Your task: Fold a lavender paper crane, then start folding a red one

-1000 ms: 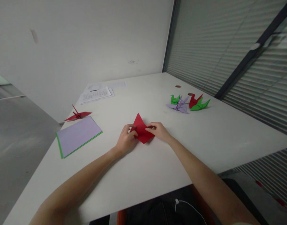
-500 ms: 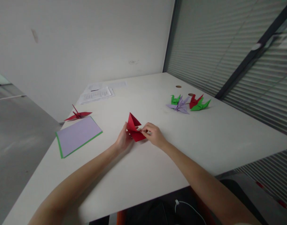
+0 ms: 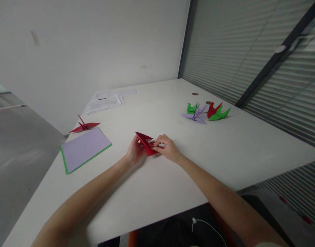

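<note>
A partly folded red origami paper (image 3: 147, 148) is held between both hands above the near middle of the white table. Its pointed flap leans up to the left, and a lower fold opens toward the right. My left hand (image 3: 135, 151) grips the paper's left side, its fingers partly hidden behind it. With thumb and fingers pinched, my right hand (image 3: 167, 147) has hold of the right-hand part. To the left lies a stack of square paper (image 3: 86, 149), lilac on top with green edges showing beneath. Just beyond the stack rests a finished red paper crane (image 3: 84, 126).
At the right back stand several paper cranes: a lilac one (image 3: 197, 115), a red one (image 3: 212, 110) and green ones (image 3: 219, 114). Printed sheets (image 3: 105, 103) with a pen on them lie at the far left. Blinds (image 3: 224, 55) line the right side. A white cable (image 3: 207, 224) hangs below the table's front edge.
The red paper's upright pointed flap has tipped down and to the left, so the piece looks flatter. My right hand has shifted slightly left along it. Both hands keep their hold.
</note>
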`<action>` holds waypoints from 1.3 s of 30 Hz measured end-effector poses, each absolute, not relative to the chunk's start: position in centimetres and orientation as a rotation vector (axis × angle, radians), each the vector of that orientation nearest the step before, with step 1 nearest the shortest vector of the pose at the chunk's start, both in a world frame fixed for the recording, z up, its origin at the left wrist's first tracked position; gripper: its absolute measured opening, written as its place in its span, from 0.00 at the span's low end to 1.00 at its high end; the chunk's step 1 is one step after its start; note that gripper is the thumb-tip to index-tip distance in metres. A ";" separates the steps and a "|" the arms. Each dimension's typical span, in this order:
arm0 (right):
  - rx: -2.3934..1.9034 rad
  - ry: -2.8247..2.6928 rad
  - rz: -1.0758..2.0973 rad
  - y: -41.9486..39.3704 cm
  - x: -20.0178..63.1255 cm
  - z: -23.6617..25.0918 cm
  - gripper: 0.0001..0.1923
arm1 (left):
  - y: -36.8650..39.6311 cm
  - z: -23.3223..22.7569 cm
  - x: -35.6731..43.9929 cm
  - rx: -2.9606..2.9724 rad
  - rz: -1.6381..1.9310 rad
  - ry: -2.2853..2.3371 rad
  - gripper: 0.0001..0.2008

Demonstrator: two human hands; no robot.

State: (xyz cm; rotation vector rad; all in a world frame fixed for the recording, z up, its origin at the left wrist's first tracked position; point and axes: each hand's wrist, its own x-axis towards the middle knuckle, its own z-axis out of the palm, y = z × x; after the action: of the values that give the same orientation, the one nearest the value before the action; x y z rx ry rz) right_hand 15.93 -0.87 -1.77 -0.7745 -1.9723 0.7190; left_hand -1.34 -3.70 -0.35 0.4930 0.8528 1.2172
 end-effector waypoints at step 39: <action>-0.794 -2.061 0.480 -1.6 16.2 -1.5 0.15 | -4.8 -0.7 0.1 0.659 1.239 0.916 0.16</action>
State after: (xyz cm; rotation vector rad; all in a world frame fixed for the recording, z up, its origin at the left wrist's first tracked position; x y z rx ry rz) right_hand 16.21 -1.64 -1.54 -0.7945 -2.0607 0.4801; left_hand 0.09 -4.84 -0.75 0.6585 0.9156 1.2388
